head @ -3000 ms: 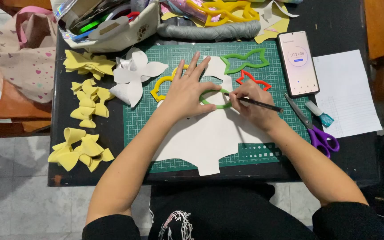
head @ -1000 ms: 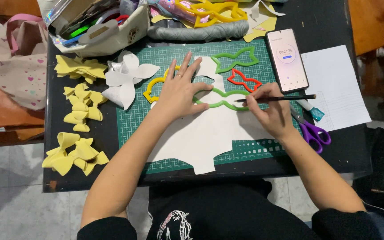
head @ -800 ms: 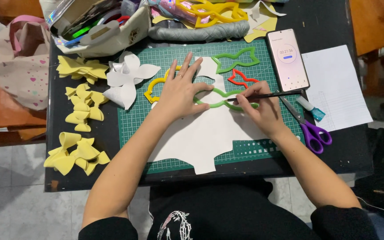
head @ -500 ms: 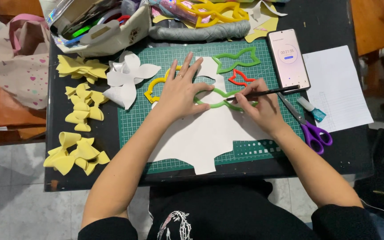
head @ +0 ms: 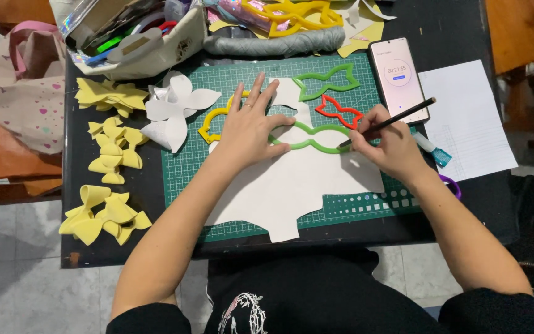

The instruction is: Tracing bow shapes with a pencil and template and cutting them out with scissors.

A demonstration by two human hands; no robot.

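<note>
Pinching pencil (head: 385,124), right hand (head: 390,145) traces green template (head: 307,139)

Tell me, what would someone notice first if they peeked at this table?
Probably the two hands in the middle: the left hand presses a green template flat on a white sheet, while the right hand holds a pencil with its tip at the template's right end. Next, the yellow bows lined up along the table's left side, and the phone lying at the top right of the green mat.
</note>
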